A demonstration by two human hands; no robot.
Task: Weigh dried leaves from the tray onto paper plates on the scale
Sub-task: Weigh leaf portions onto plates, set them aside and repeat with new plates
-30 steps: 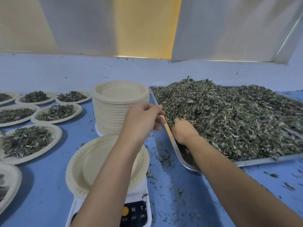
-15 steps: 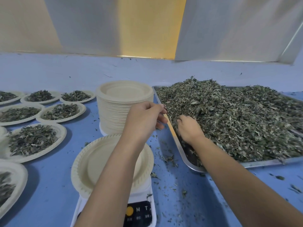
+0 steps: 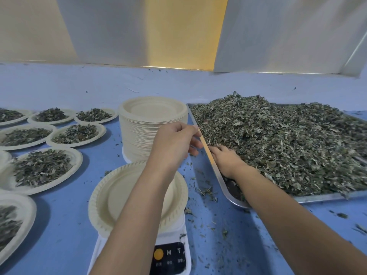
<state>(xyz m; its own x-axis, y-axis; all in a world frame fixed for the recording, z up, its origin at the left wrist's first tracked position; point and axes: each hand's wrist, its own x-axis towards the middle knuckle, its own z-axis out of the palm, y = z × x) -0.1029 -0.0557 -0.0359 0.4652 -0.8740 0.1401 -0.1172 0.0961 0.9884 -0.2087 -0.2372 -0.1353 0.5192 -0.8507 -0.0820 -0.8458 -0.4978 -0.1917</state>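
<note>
An empty paper plate (image 3: pixel 119 195) sits on the white scale (image 3: pixel 170 255) at the near centre, partly hidden by my left forearm. To its right, a metal tray (image 3: pixel 317 197) holds a big heap of dried leaves (image 3: pixel 288 145). My left hand (image 3: pixel 174 143) reaches over the plate, and its curled thumb and fingers close on the tray's left rim. My right hand (image 3: pixel 226 159) lies inside the tray by that rim and pushes into the leaves. Its fingertips are buried, so I cannot see its grasp.
A tall stack of empty paper plates (image 3: pixel 153 108) stands behind the scale, close to the tray's corner. Several plates filled with leaves (image 3: pixel 41 167) cover the blue table (image 3: pixel 218 235) on the left. Loose leaf bits lie between the scale and the tray.
My right hand has slid forward along the tray's rim, deeper into the leaves. My left hand stays at the rim, almost still.
</note>
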